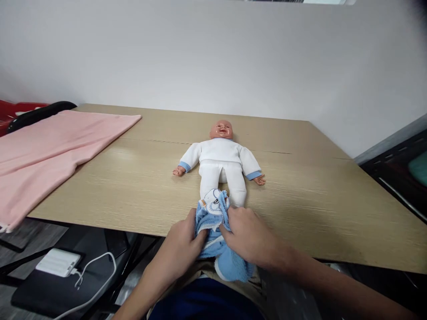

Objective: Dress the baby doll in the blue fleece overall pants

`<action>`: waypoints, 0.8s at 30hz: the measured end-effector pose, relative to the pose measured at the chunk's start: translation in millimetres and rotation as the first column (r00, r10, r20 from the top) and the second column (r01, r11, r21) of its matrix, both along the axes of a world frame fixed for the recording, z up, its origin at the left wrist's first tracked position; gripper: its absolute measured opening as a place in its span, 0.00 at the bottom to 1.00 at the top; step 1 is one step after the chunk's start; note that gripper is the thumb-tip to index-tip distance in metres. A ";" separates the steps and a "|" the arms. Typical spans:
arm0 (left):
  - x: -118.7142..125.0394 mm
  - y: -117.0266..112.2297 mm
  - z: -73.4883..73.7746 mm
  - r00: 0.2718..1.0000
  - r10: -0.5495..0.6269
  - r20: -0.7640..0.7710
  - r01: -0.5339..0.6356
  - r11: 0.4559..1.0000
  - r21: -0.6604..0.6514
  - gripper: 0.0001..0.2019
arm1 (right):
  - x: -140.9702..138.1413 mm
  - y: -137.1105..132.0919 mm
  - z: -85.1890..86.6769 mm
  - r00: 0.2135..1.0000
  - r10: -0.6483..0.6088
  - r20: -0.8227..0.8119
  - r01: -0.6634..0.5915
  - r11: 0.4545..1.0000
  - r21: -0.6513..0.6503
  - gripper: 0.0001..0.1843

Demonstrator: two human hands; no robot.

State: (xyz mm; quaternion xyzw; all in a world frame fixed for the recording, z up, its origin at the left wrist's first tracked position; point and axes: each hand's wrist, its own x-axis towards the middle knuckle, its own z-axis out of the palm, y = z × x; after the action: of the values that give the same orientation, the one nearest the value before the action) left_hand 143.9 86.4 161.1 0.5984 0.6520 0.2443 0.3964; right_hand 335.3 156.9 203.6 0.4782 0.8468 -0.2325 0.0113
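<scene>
A baby doll (220,153) with a white cloth body and blue cuffs lies on its back on the table, head toward the wall and legs toward me. At its feet, both my hands grip a fuzzy blue doll garment (213,240) with white trim and a white cartoon patch. My left hand (183,242) pinches its left side, thumb on top. My right hand (248,231) holds the right side, close to one of the doll's legs. Part of the cloth hangs bunched below the table edge, over my lap. The doll's feet are hidden behind the cloth and my right hand.
A pink blanket (60,155) covers the left of the wooden table (133,191) and drapes over its front edge. Beyond it sits a red and black object (36,111). A white power bank (58,262) with a cable rests on a black chair (43,293) at lower left.
</scene>
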 end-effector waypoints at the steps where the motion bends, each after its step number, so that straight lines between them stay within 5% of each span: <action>1: -0.6 -1.0 0.2 1.000 -0.007 -0.009 0.007 1.000 -0.008 0.15 | -1.1 -0.3 1.4 1.000 0.015 0.014 -0.015 1.000 0.005 0.12; 9: -1.0 -6.7 2.6 0.995 -0.085 -0.049 0.082 0.995 -0.063 0.22 | -4.4 -15.5 10.7 0.992 -0.002 0.128 0.005 1.000 -0.023 0.16; 14: 5.9 -5.4 -2.1 0.966 -0.115 -0.232 0.094 0.990 -0.102 0.25 | -5.1 -26.2 5.7 0.966 -0.016 0.259 0.007 0.999 0.035 0.18; 18: 14.4 0.0 -9.0 0.929 -0.081 -0.362 0.087 0.996 0.000 0.21 | -1.3 -28.7 -1.8 0.949 -0.047 0.311 0.017 0.995 0.097 0.17; 24: 20.9 6.0 -23.3 0.962 -0.005 -0.274 0.052 0.985 0.166 0.17 | 11.1 -21.6 -11.9 0.968 -0.057 0.246 0.051 0.998 0.030 0.20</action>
State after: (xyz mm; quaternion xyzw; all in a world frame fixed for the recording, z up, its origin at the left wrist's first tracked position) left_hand 164.8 92.4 137.8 0.6676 0.6681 0.2089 0.2535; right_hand 346.4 135.3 191.8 0.5262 0.8283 -0.1614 0.1045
